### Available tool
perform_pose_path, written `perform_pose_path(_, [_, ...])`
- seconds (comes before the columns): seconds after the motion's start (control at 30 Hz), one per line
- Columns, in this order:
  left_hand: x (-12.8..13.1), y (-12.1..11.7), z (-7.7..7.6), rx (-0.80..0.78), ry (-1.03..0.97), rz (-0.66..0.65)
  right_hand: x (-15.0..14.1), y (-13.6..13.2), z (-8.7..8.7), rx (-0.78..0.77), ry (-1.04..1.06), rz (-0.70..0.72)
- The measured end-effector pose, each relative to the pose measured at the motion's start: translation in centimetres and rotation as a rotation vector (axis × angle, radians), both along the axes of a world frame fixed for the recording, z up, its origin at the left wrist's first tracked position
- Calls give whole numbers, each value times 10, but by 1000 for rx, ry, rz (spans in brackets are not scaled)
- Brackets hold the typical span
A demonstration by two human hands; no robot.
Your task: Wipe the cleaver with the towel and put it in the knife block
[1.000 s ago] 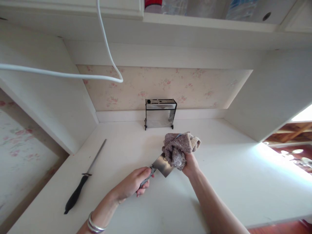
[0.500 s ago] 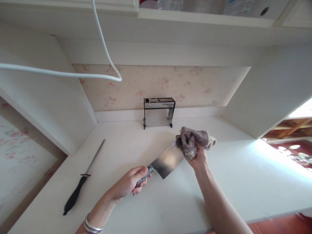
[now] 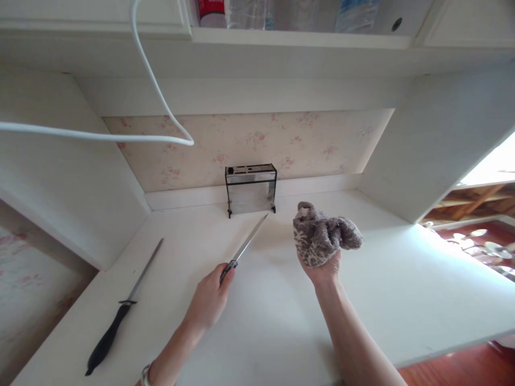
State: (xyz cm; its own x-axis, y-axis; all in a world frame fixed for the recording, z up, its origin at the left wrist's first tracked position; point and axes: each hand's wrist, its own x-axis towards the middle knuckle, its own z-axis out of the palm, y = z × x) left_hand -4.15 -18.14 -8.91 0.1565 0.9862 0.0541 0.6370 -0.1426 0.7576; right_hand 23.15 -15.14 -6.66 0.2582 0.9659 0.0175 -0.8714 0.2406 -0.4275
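Note:
My left hand (image 3: 209,297) grips the handle of a cleaver (image 3: 247,242), whose blade now shows edge-on and points toward the knife block (image 3: 250,188) at the back wall. My right hand (image 3: 322,268) is closed on a bunched grey-brown cloth (image 3: 322,236), held just right of the blade and apart from it. Both hands hover over the white counter (image 3: 261,321).
A black-handled sharpening steel (image 3: 120,311) lies on the counter at the left. A white cable (image 3: 153,86) hangs across the upper left. White cabinet walls stand at both sides, and a shelf with bottles (image 3: 281,10) runs overhead. The counter's front edge is at the lower right.
The cloth has come off the cleaver blade and moved right. My left hand has turned the cleaver so the blade is edge-on, pointing at the knife block.

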Motion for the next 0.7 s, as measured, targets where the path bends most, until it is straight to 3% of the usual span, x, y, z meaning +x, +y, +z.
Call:
perform_pose_path(0.13, [15,-1,-5,111,368,1,-8,0,-5,-13,22,81])
perform_pose_path(0.27, [30,-3,-11,162,583,7,-18,-1,-11,-94,71,121])
perform_pose_path(0.53, [56,-5,-6,190,725,6,-26,-6,-19,-84,47,240])
perform_pose_path(0.7, [73,-4,2,187,747,-63,-30,-7,-24,-97,12,249])
